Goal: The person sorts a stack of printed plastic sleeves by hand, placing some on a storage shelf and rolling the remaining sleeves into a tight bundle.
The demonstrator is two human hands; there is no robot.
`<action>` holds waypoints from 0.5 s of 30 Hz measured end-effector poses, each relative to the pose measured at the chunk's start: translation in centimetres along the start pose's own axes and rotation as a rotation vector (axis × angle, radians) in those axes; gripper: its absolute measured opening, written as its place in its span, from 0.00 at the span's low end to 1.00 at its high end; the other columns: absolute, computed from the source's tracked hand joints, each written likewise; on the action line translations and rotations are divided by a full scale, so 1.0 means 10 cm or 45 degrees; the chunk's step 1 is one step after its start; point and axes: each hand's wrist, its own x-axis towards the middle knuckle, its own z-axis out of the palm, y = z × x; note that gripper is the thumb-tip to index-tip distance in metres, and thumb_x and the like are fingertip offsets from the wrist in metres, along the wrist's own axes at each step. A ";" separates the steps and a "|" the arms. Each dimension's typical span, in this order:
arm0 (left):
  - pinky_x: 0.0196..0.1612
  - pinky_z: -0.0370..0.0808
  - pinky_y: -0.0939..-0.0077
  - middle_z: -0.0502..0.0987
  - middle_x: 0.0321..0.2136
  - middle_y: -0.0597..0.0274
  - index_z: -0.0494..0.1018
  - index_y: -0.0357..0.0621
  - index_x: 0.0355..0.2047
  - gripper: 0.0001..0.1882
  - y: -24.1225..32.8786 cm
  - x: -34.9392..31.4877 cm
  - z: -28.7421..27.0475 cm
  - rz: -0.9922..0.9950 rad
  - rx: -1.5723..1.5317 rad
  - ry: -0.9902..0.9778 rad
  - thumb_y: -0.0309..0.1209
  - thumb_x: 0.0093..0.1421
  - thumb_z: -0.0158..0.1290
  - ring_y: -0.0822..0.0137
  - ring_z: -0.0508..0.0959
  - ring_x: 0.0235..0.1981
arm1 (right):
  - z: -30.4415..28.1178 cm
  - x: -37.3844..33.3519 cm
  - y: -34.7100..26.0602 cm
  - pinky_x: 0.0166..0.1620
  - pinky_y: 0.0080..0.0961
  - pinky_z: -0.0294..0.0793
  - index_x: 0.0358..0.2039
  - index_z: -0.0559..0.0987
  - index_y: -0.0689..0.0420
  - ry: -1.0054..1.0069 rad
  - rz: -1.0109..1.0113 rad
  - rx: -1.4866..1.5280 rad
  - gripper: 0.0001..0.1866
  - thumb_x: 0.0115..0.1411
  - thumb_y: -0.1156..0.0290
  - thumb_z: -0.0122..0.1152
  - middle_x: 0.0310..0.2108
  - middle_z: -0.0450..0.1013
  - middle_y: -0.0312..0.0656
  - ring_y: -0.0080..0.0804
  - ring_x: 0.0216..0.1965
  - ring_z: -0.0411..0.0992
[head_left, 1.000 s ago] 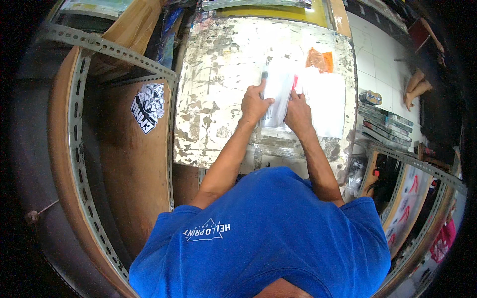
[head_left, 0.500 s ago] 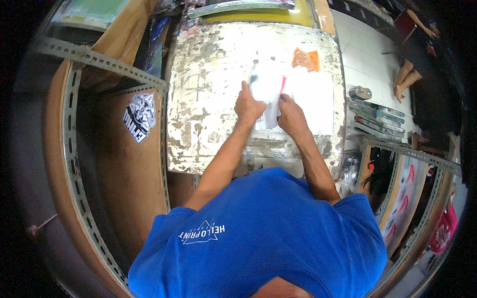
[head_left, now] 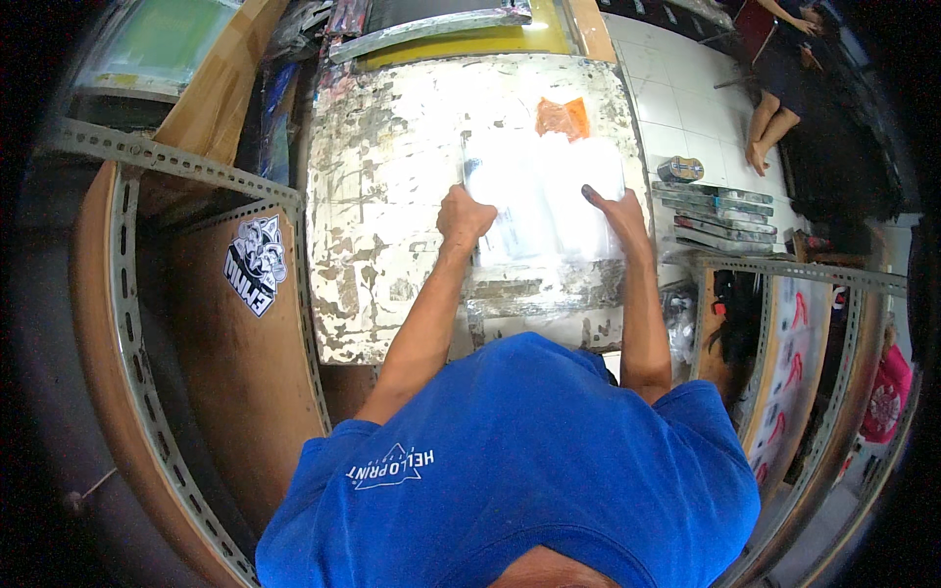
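A glossy white sheet, perhaps plastic (head_left: 534,211), lies across the table, its details washed out by glare. My left hand (head_left: 465,220) is closed at its left edge, the fingers curled and the thumb pointing inward. At the opposite edge, my right hand (head_left: 621,218) grips with the thumb on top and the fingers mostly hidden beyond the border. A faint bluish-grey patch shows near the left hand. Just past the sheet's far edge sits a crumpled orange piece (head_left: 563,119). Whether the white area is one layer or several, I cannot tell.
The worn, paint-spotted table (head_left: 368,206) has clear film (head_left: 539,294) along its near side. Framed screens (head_left: 461,44) stand beyond it. A metal-edged wooden rack (head_left: 196,284) rises at left; stacked frames (head_left: 720,216) and a tin (head_left: 680,170) are at right, where another person (head_left: 769,127) sits.
My right hand has moved away from my left, out to the sheet's right edge. The red strip beside it no longer shows, and the white material is spread flatter. My view has shifted.
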 end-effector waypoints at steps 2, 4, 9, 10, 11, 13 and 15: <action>0.45 0.77 0.57 0.79 0.39 0.41 0.71 0.30 0.42 0.27 0.03 0.00 0.01 0.016 -0.016 -0.035 0.36 0.46 0.60 0.47 0.80 0.42 | 0.00 0.06 0.04 0.44 0.30 0.77 0.44 0.76 0.72 0.002 0.054 0.054 0.40 0.40 0.51 0.79 0.32 0.79 0.52 0.39 0.35 0.78; 0.47 0.76 0.58 0.79 0.40 0.41 0.71 0.30 0.44 0.29 -0.01 0.01 0.03 0.029 -0.025 -0.026 0.36 0.43 0.61 0.47 0.79 0.44 | 0.00 0.03 -0.06 0.45 0.30 0.76 0.46 0.74 0.72 0.004 0.041 0.053 0.42 0.39 0.52 0.80 0.35 0.78 0.53 0.38 0.38 0.78; 0.48 0.75 0.58 0.78 0.40 0.40 0.71 0.30 0.45 0.30 0.02 -0.02 0.00 0.061 -0.004 -0.034 0.36 0.42 0.60 0.46 0.79 0.44 | 0.05 -0.01 -0.15 0.49 0.30 0.74 0.52 0.66 0.73 -0.014 0.018 0.114 0.48 0.39 0.55 0.81 0.43 0.75 0.56 0.39 0.45 0.76; 0.48 0.75 0.58 0.78 0.40 0.40 0.71 0.30 0.45 0.30 0.00 -0.01 0.01 0.068 -0.018 -0.042 0.36 0.42 0.60 0.46 0.79 0.44 | 0.06 0.01 -0.13 0.50 0.30 0.74 0.53 0.65 0.72 0.018 0.065 0.092 0.49 0.39 0.56 0.81 0.44 0.74 0.56 0.40 0.46 0.75; 0.48 0.75 0.58 0.78 0.40 0.40 0.71 0.30 0.45 0.30 0.00 0.01 0.03 0.075 -0.031 -0.051 0.36 0.42 0.60 0.45 0.79 0.44 | 0.05 0.02 -0.12 0.51 0.30 0.74 0.55 0.63 0.72 0.050 0.114 0.070 0.50 0.39 0.57 0.81 0.46 0.74 0.57 0.40 0.47 0.75; 0.47 0.75 0.58 0.79 0.40 0.40 0.71 0.31 0.45 0.30 -0.06 0.02 0.05 0.082 -0.035 -0.010 0.36 0.42 0.60 0.45 0.79 0.43 | 0.05 -0.07 -0.26 0.51 0.30 0.74 0.55 0.62 0.73 0.053 0.085 0.093 0.51 0.39 0.58 0.81 0.46 0.74 0.58 0.41 0.47 0.75; 0.47 0.75 0.57 0.79 0.40 0.41 0.70 0.32 0.45 0.30 -0.05 0.02 0.08 0.097 -0.031 0.019 0.36 0.42 0.60 0.45 0.79 0.43 | 0.03 -0.05 -0.25 0.52 0.30 0.73 0.55 0.62 0.72 -0.008 0.073 0.135 0.50 0.38 0.60 0.82 0.45 0.74 0.57 0.41 0.47 0.74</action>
